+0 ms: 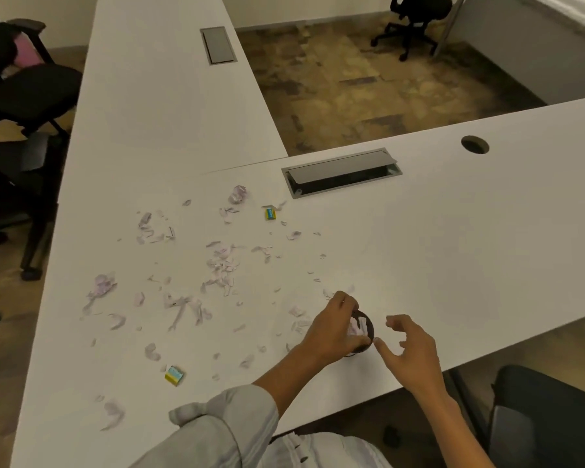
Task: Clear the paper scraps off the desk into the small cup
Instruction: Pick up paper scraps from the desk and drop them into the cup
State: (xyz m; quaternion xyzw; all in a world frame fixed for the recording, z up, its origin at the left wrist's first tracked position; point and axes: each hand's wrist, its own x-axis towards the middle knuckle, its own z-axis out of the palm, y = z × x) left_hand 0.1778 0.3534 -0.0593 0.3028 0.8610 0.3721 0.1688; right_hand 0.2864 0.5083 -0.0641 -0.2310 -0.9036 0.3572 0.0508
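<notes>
A small dark cup stands on the white desk near its front edge, with pale paper scraps showing inside. My left hand is wrapped around the cup's left side, fingers over its rim and on the scraps in it. My right hand hovers just right of the cup, fingers apart and curled, holding nothing that I can see. Several torn lilac-white paper scraps lie scattered over the desk to the left and behind the cup, with a crumpled ball further back.
Two small yellow-and-blue blocks lie among the scraps, one at the back and one near the front. A grey cable hatch and a round grommet hole sit behind. Black chairs stand at left and lower right.
</notes>
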